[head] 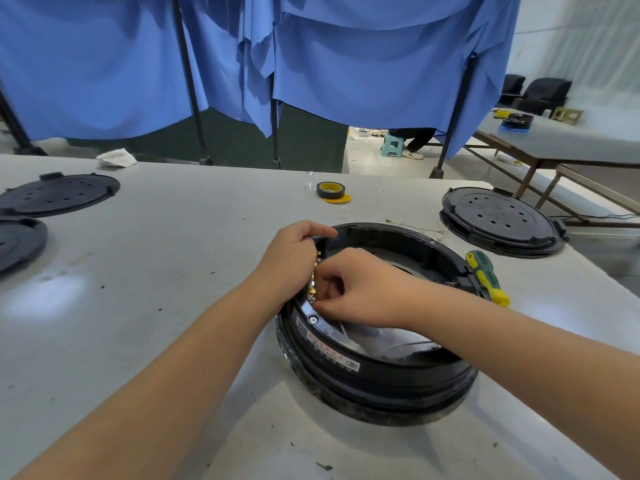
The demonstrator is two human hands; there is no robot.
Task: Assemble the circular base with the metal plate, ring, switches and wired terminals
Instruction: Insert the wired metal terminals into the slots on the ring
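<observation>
Head camera view: a person's two hands work together at the left inner wall of the black circular base [377,372], which sits on the grey counter [173,271]. Left hand [291,261] curls over the base's rim beside a row of brass terminals [314,271]; right hand [360,289] reaches inside, fingers curled tight, what they pinch hidden. A green-and-yellow screwdriver [486,277] lies against the base's far right rim. Tape roll [330,191] sits behind.

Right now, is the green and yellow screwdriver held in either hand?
No: the screwdriver lies on the table beside the circular base, touched by neither hand.
</observation>
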